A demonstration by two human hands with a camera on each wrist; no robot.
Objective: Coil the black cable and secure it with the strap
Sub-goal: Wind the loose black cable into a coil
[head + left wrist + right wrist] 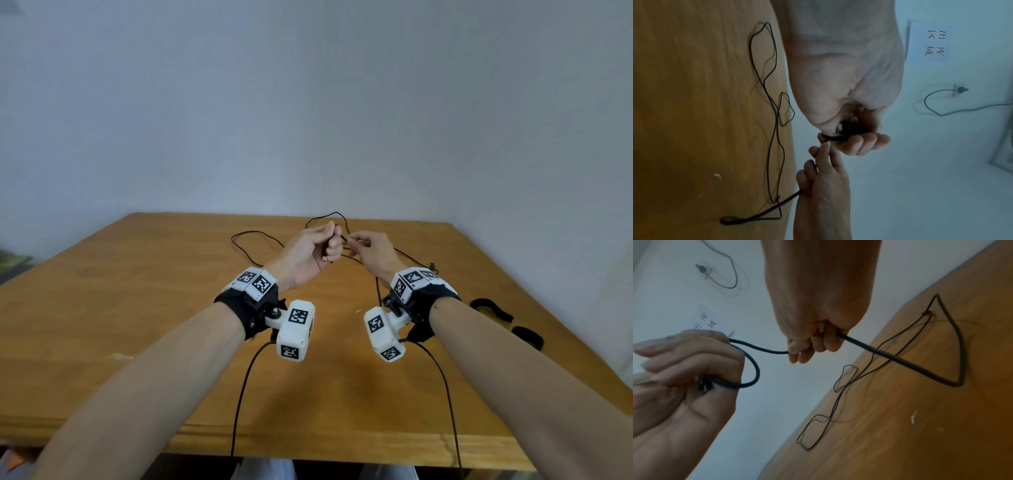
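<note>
The coiling has only just begun. The left hand (310,251) is raised above the far middle of the bench (137,308), its fingers (863,142) curled round one end of the black cable (900,361); the plug of that end sits inside the fist, and a single small loop stands out from it, seen plainly in the right wrist view. The right hand (371,251) is close beside it, almost touching, and pinches the cable a little way along between thumb and curled fingers (818,344), as if about to lay the next turn into the left hand.

Nearly all the cable is still loose. From the right hand it drops to the bench and wanders in long, slack bends over the far part of the top, towards the far edge and out to the left of the hands. One stretch lies kinked near the right hand. No neat bundle exists yet beyond that first loop.

Two black straps lie flat near the right edge of the bench, one strap (491,308) just behind the other strap (527,335), both well apart from the hands and untouched.

So what remains, by my reading, is most of the job: gathering the slack turn by turn, then fetching a strap and closing it round the bundle. The kink may need easing out as it comes in.
</note>
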